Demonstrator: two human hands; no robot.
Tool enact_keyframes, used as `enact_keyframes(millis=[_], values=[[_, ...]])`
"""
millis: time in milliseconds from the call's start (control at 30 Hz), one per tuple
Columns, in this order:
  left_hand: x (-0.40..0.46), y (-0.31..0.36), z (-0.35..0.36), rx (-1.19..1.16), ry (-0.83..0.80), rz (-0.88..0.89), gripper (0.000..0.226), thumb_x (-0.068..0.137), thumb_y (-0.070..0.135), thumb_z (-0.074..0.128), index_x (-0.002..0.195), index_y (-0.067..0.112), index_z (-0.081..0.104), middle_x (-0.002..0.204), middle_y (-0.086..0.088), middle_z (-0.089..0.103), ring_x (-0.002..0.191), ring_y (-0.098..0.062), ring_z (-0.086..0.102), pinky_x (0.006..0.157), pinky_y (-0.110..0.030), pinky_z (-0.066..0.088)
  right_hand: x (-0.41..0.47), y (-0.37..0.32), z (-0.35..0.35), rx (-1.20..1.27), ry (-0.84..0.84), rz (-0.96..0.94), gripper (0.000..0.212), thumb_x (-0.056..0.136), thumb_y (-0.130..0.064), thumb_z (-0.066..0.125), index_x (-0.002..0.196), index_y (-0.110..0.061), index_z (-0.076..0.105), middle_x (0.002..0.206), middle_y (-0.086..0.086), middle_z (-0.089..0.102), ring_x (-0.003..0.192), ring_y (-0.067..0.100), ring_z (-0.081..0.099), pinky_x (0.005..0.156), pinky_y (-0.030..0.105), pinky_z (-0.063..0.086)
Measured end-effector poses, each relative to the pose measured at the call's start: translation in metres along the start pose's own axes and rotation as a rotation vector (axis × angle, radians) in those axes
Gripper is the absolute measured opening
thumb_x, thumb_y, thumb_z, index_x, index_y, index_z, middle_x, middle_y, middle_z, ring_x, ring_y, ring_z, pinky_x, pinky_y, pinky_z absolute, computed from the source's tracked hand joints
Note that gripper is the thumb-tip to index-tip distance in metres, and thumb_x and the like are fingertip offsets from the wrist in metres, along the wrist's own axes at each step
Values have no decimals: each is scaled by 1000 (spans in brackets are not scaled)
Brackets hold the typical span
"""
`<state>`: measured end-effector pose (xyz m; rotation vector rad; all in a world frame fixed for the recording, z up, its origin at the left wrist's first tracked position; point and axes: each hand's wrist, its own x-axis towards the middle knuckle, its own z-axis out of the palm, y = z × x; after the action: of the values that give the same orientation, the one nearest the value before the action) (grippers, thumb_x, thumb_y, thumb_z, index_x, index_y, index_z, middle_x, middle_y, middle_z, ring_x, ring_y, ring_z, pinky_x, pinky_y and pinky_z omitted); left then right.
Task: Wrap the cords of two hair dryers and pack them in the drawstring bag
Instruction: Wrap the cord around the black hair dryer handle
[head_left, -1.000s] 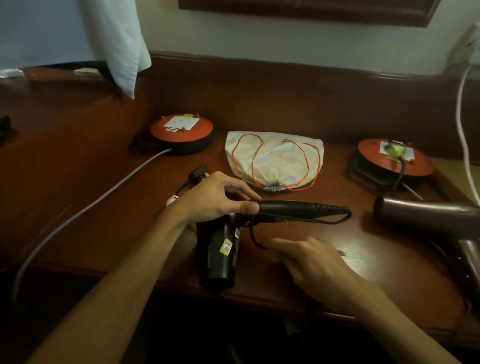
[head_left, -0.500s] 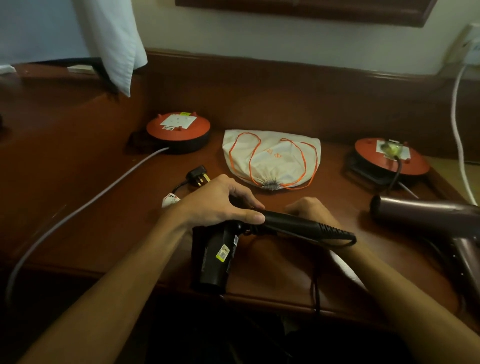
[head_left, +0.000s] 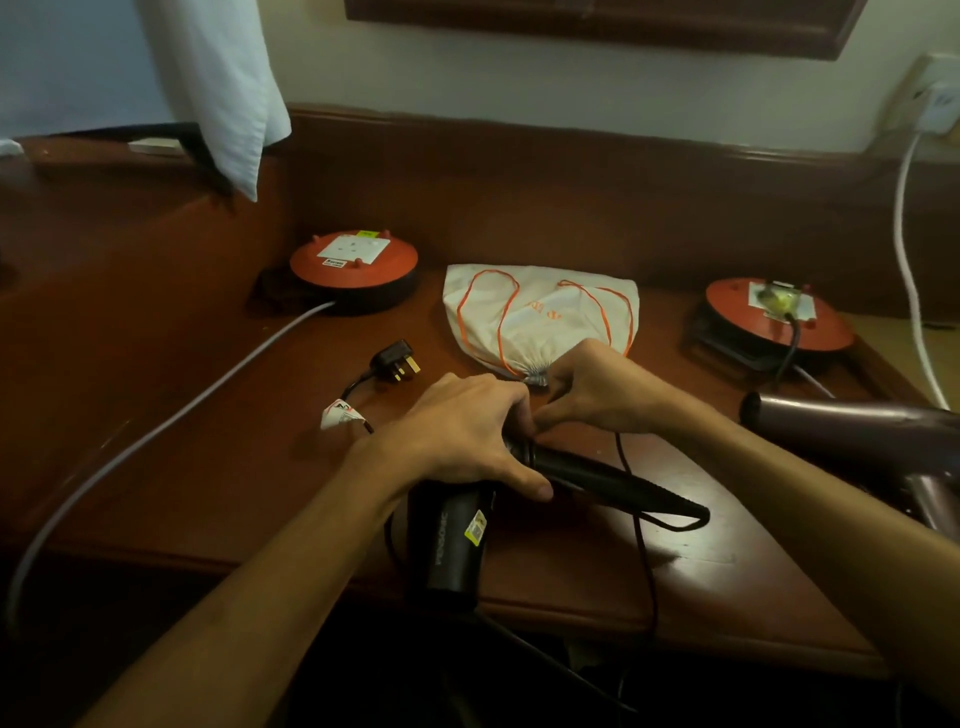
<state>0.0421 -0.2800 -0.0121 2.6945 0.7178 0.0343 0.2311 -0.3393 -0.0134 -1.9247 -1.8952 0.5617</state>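
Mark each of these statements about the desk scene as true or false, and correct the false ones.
1. The left hand holds the black hair dryer. True.
2. The drawstring bag already contains a dryer. False: it lies flat, and both dryers are outside it.
3. The black plug lies loose on the desk. True.
4. The second hair dryer lies left of the bag. False: it lies at the right.
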Motion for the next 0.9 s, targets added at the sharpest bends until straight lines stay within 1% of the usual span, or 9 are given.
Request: enact_keyframes(millis=[167,267,400,467,533,633,733,800,900], values=[[0,1,-3,-45,-28,-5,85,63,72,81,132,35,49,125,10,61,117,-16,55,100,-43,40,-17,-10,-25,248,-203,-31,18,96,-10,65,83,2,69,66,21,50,57,27,42,50,33,37],[-2,-1,-4,-56,-49,33,60,69,72,77,120,41,64,105,17,65,106,-10,58,93,-41,45,-25,-12,-34,285,-284,-51,14,95,-10,65,95,0,76,65,32,48,56,29,39,48,28,34],[-3,0,-5,-51,-42,33,54,73,71,75,117,40,70,85,26,54,97,-7,53,84,-36,39,-27,-1,-37,246,-174,-16,14,89,-28,74,87,-15,81,69,29,57,55,29,44,50,33,36],[-5,2,-6,1,-50,22,57,76,71,72,125,42,68,85,28,43,96,-8,46,86,-35,36,-30,12,-36,192,-51,1,22,84,-39,75,81,-17,80,69,21,65,55,23,51,51,32,40],[-7,1,-8,23,-66,22,58,79,71,68,129,41,67,88,25,46,100,-10,48,86,-35,35,-38,21,-38,148,46,6,31,79,-48,73,79,-18,80,65,10,67,53,13,52,51,27,41],[-5,0,-9,24,-68,10,70,79,72,68,142,45,54,100,17,45,104,-10,44,88,-35,33,-50,15,-40,156,32,-19,22,83,-41,73,84,-21,81,64,-4,68,55,6,55,51,22,41],[-1,6,-7,57,-80,21,91,72,74,73,151,45,38,94,16,40,103,-17,46,85,-37,31,-45,-3,-30,78,20,-97,12,88,-32,74,84,-23,81,73,0,73,67,19,62,61,36,48],[0,9,-5,33,-93,38,80,70,73,76,140,48,46,89,21,40,99,-17,47,85,-38,32,-37,-14,-22,71,33,-140,15,88,-28,75,86,-15,81,74,6,72,70,24,62,64,41,48],[3,7,-4,-13,-77,4,40,68,73,77,92,47,59,92,22,55,102,-15,56,87,-40,38,-32,-27,-18,58,7,-174,14,89,-24,74,88,-12,81,75,9,72,70,28,61,64,46,48]])
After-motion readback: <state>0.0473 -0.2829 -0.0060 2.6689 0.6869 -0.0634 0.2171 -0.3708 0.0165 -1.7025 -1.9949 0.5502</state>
